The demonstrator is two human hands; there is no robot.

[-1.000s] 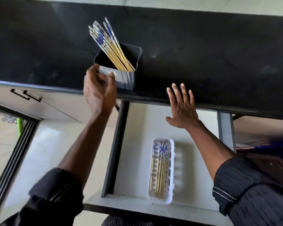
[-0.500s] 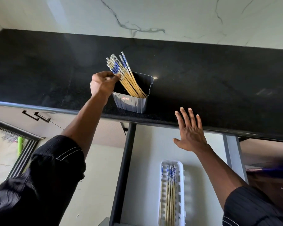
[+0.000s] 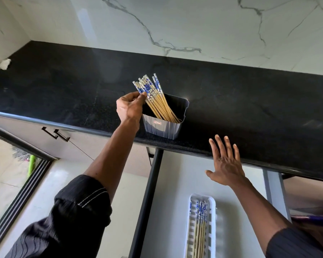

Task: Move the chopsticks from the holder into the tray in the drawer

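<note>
In the head view, the left hand [image 3: 129,107] is reaching up to the grey holder [image 3: 162,125], which is standing near the front edge of the black countertop [image 3: 250,101]. Its fingers [image 3: 138,96] are pinching the blue-patterned tops of the chopsticks [image 3: 153,97], which are leaning to the left inside the holder. The right hand [image 3: 226,164] is hovering flat over the open drawer [image 3: 175,183], fingers spread and holding nothing. More chopsticks are lying in the white tray [image 3: 213,202] in the drawer.
</note>
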